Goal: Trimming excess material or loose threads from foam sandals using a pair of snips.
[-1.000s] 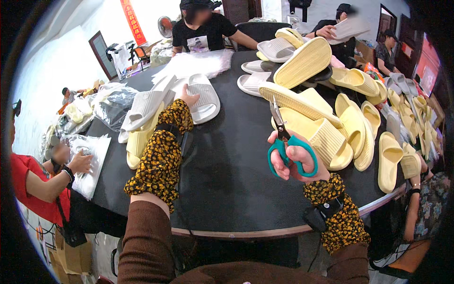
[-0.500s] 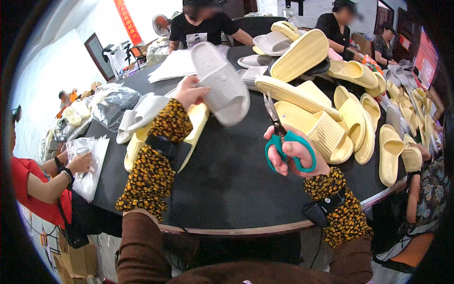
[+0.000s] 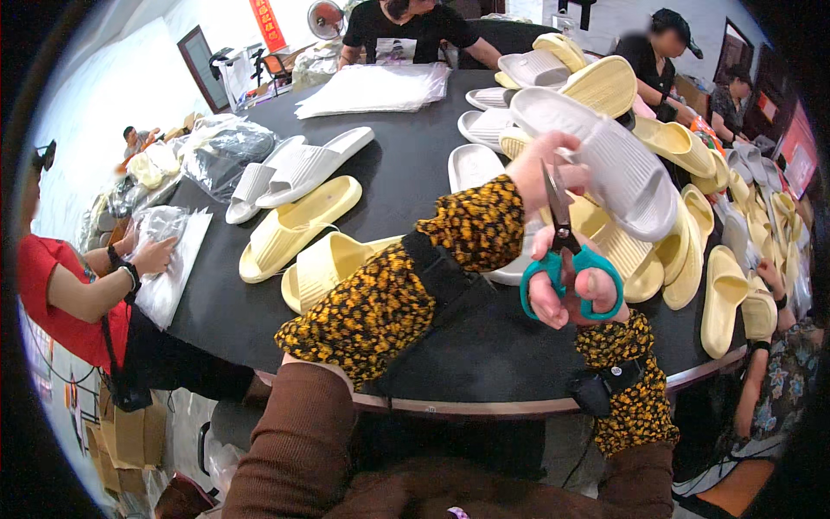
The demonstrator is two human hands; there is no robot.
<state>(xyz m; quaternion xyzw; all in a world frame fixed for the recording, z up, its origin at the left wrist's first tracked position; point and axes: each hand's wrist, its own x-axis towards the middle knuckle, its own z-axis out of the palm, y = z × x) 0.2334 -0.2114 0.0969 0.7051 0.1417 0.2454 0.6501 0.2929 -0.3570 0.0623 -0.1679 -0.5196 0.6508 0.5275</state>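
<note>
The left hand is closed on the edge of a white slide sandal, holding it up in the air above the near right part of the round black table, sole side toward the camera and tilted. The forearm behind it wears a yellow-and-black patterned sleeve cover with a black strap across it. Just below, the right hand has its fingers through the teal handles of a pair of scissors; the blades point up and meet the lower edge of the lifted sandal beside the left hand's fingers. Whether the blades are parted cannot be told.

Under and behind both hands, at the table's right edge, lies a heap of pale yellow sandals, some on their sides, with a few white ones among them. Toward the near left edge two yellow sandals lie flat, and beyond them two white sandals rest one over the other. At the far edge sits a stack of clear plastic bags.

At the left edge a person in a red top presses a clear bag with one hand. Other people sit along the far and right edges.
</note>
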